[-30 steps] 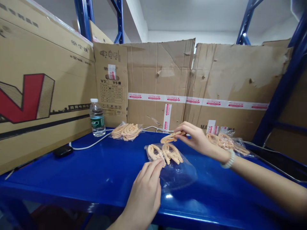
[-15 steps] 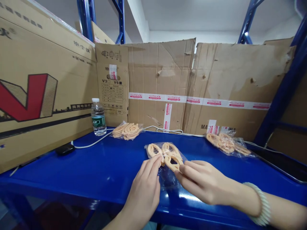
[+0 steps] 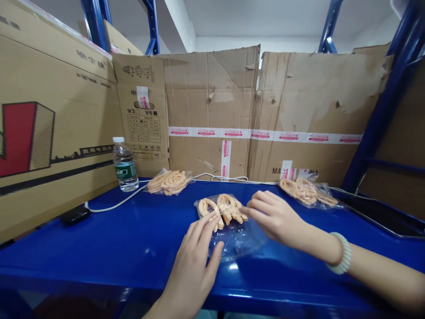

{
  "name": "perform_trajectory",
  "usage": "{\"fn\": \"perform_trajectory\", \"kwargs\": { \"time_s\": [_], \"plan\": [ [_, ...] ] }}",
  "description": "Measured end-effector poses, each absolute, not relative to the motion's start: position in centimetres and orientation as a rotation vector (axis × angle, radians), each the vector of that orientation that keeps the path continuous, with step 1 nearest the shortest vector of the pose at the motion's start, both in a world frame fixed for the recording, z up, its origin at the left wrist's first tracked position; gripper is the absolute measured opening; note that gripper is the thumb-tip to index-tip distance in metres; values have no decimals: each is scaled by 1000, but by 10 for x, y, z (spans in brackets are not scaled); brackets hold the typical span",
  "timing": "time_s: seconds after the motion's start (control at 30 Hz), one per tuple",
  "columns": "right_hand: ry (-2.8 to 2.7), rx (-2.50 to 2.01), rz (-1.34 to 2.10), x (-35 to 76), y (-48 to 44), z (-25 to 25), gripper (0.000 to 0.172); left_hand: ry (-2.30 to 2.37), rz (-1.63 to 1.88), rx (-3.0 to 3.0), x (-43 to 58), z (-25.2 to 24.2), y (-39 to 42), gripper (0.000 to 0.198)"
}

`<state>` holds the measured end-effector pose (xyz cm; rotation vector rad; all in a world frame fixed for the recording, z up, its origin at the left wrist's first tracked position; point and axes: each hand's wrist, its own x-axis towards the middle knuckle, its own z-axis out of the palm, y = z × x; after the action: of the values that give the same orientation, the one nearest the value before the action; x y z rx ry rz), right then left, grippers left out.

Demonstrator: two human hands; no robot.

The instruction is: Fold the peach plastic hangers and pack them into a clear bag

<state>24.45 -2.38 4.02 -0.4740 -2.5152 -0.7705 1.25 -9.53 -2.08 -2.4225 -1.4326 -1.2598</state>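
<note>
A clear plastic bag (image 3: pixel 237 243) lies on the blue table, with peach-coloured looped pieces (image 3: pixel 229 207) in its far part. My left hand (image 3: pixel 195 252) rests with its fingertips on the left pieces and the bag, thumb spread away from the fingers. At the right edge of the pieces is my right hand (image 3: pixel 274 217), its fingers curled and bent together; whether anything is between its fingertips is hidden. A pale beaded bracelet circles the right wrist.
Bagged peach pieces (image 3: pixel 170 181) lie at the back left, more (image 3: pixel 307 191) at the back right. A water bottle (image 3: pixel 125 166), black object (image 3: pixel 75 215), white cable and dark tablet-like slab (image 3: pixel 381 215) surround them. Cardboard (image 3: pixel 212 97) stands behind.
The loop that was between my hands now lies with the others on the bag. My right hand has moved up slightly, and my left thumb has spread. The view has shifted a little.
</note>
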Motion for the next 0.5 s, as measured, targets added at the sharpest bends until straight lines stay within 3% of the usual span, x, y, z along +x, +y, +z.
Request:
{"fn": "perform_trajectory", "kwargs": {
  "time_s": [0.13, 0.3, 0.5],
  "plan": [
    [-2565, -624, -293, 278, -10, 51, 34, -1393, -1299, -2446, 0, -5, -97, 43],
    [-2714, -663, 132, 290, -5, 49, 31, -1189, -1093, -2725, -24, 7, -89, 65],
    [-2656, -571, 221, 277, -7, 39, 4, -1131, -924, -2770, -30, 5, -80, 19]
  ]
}}
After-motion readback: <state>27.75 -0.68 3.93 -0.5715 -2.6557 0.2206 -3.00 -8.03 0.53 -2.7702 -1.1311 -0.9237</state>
